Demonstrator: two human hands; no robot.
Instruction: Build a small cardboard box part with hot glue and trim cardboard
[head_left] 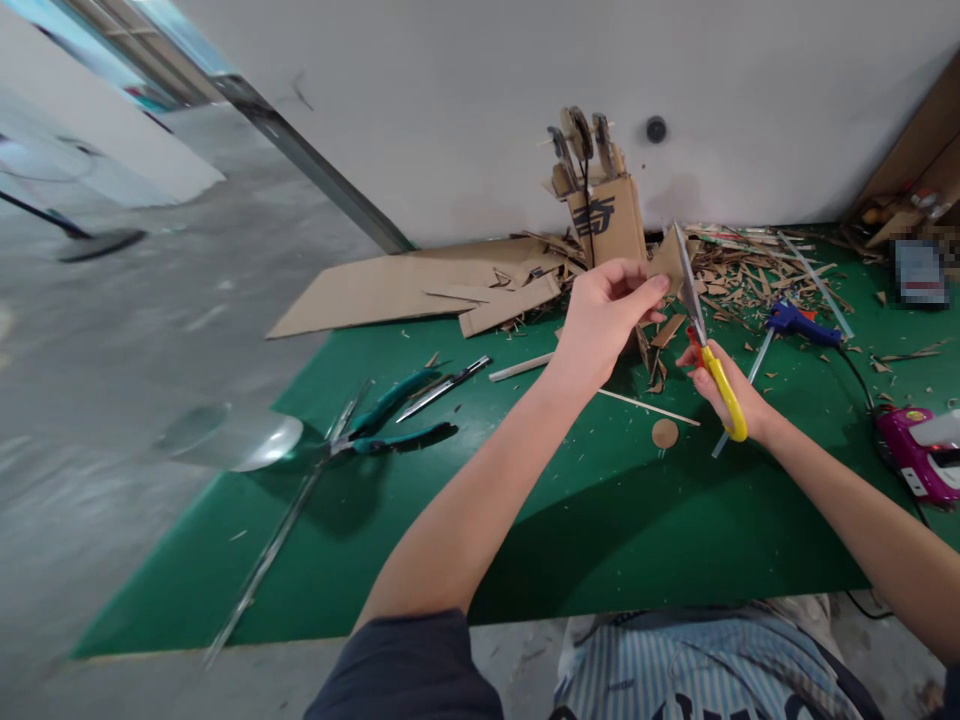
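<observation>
My left hand [611,310] pinches a small piece of brown cardboard [665,262] above the green table. My right hand [724,388] grips a pair of scissors [721,392] with yellow and red handles, its fingers closed around them. The scissor blades point up and away, right at the cardboard's edge; whether they are cutting into it I cannot tell. Below, between my hands, a small round cardboard disc [664,433] lies on the table near a thin wooden stick [649,406]. Behind my left hand stands a cardboard box structure [611,215] with upright parts on top.
Cardboard scraps [750,270] pile along the wall. A blue glue gun [804,322] and a magenta device [919,455] lie to the right. Green-handled pliers [390,425], a utility knife [442,390], a clear plastic dome [232,437] and a large cardboard sheet [375,285] are on the left.
</observation>
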